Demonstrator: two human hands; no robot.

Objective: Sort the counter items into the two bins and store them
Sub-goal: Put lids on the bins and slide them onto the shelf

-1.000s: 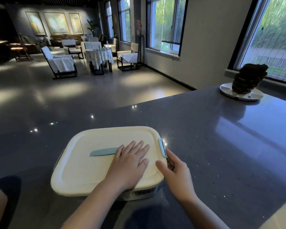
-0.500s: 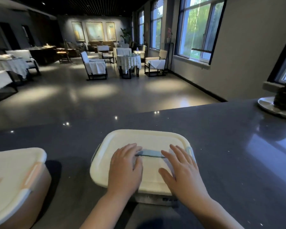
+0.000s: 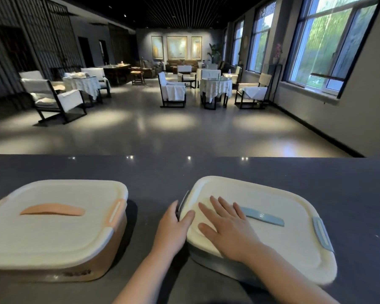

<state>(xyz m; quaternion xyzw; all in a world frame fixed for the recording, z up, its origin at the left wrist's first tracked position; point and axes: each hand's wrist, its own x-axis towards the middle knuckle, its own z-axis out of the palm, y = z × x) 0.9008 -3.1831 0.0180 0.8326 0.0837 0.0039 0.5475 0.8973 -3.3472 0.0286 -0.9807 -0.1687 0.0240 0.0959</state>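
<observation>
**Two lidded bins sitting side by side on dark counter**

A person's right hand [image 3: 226, 231] is lying flat on the cream plastic lid of a rectangular storage bin with a pale blue handle and blue side clips [image 3: 272, 233], fingers straight and spread, pressing down just left of the blue handle [image 3: 262, 216]. The left hand [image 3: 173, 224] is resting at that bin's left end, its thumb lying over the lid's edge and its fingers reaching down at the side where the left clip sits; whether they are gripping the clip cannot be told. The blue clip on the right end [image 3: 321, 233] is lying down over the lid's edge.

The blue-handled bin is sitting on the dark grey speckled stone counter [image 3: 349, 194], right of centre. Near it on the left, apart from it, a second cream-lidded rectangular bin with a peach handle, peach clips and a tan body [image 3: 53, 222] is standing closed on the same counter.

Beyond the counter, a dim lounge is showing white-draped armchairs [image 3: 171, 89], cloth-covered round tables [image 3: 215, 85], three framed paintings [image 3: 177, 47] on the far wall and tall windows [image 3: 329, 44] along the right side.
</observation>
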